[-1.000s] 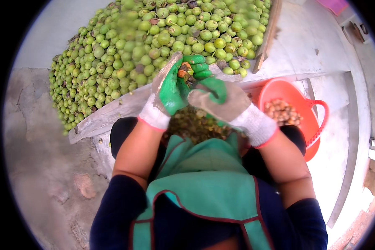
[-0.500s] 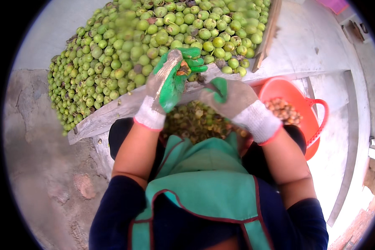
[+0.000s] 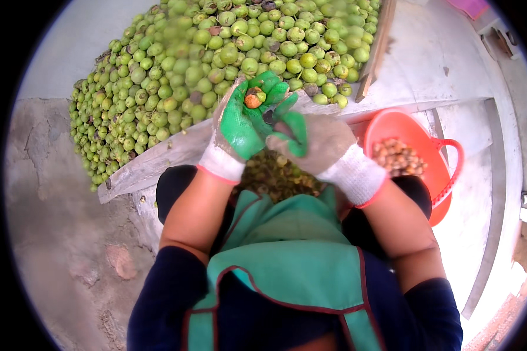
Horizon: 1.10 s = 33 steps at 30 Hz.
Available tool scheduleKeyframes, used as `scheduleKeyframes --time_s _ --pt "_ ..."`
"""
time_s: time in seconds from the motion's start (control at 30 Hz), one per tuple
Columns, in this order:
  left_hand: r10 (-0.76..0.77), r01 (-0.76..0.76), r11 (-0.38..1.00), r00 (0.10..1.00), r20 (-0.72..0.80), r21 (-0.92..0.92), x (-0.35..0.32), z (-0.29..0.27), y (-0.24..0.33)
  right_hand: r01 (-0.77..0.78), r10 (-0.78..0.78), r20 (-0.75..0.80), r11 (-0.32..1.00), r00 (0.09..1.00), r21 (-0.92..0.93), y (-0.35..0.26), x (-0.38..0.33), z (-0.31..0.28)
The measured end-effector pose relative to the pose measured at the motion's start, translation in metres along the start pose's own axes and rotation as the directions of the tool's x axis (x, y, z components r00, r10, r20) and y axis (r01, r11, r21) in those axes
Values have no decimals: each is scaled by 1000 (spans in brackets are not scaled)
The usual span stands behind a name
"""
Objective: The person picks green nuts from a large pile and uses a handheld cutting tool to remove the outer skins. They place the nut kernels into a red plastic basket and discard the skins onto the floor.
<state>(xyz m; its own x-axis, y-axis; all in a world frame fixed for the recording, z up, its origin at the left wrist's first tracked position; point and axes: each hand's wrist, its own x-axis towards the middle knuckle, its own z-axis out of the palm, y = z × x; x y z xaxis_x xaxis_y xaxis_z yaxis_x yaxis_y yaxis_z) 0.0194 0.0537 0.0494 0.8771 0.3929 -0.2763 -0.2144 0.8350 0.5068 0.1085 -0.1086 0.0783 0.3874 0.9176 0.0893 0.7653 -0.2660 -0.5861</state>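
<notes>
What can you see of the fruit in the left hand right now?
The fruit is small and round, partly husked: an orange-brown patch shows beside remaining green skin and a dark bit on top. It sits high in the left hand, gripped by green-coated glove fingertips, above the lap. The right hand is close beside; whether it touches is unclear.

Both gloved hands meet at the centre of the frame, forearms rising bare from the lower edge. The left hand (image 3: 240, 126) is cupped palm-up, fingers curled; the right hand (image 3: 316, 143) is closed, knuckles up, touching it.
</notes>
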Motion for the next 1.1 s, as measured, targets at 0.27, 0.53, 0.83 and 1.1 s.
scheduleKeyframes --time_s 0.27,0.53,0.83,1.1 --pt "66 -60 992 996 -57 114 5 -4 -10 -61 62 7 997 998 -49 -12 7 2" --pt "189 -193 981 977 95 37 23 -34 -15 -113 128 -15 918 992 379 -16 15 10" --pt "121 -107 989 982 145 -103 22 -32 -8 -443 274 374 261 886 858 -9 17 -11" --pt "221 -216 966 975 -20 140 19 -16 -9 68 -55 -167 995 985 79 -21 14 1"
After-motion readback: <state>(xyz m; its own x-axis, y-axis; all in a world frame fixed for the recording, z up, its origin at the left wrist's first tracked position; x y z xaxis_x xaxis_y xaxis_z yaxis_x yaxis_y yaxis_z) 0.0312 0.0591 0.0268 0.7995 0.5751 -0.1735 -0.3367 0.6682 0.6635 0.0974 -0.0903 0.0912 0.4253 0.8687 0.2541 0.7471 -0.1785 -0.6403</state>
